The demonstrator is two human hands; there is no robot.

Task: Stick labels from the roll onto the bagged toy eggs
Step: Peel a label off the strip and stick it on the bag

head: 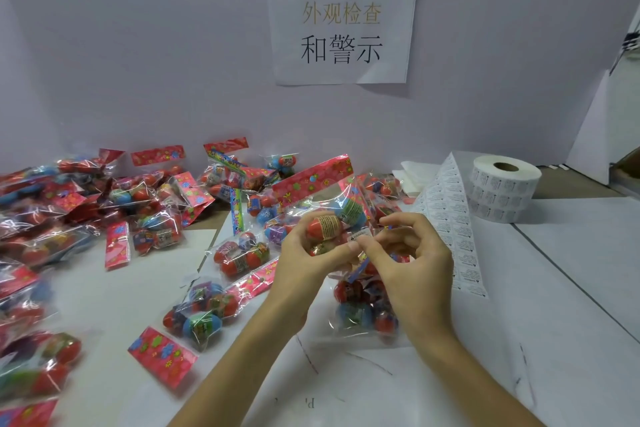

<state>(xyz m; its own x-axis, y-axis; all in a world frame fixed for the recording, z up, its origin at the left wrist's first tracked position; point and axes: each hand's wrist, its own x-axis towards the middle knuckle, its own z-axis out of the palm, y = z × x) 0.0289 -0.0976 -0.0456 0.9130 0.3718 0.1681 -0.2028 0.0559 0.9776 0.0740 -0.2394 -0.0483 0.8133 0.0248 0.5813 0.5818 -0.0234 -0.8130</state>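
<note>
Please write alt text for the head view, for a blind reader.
The left hand grips a clear bag of toy eggs while the right hand pinches a small label onto it. A label roll stands at right; many more bags lie at left on the white table.

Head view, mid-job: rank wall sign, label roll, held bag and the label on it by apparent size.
1. wall sign
2. held bag, nearer the camera, so unsure against the sign
3. label roll
4. label, by far smallest
</note>
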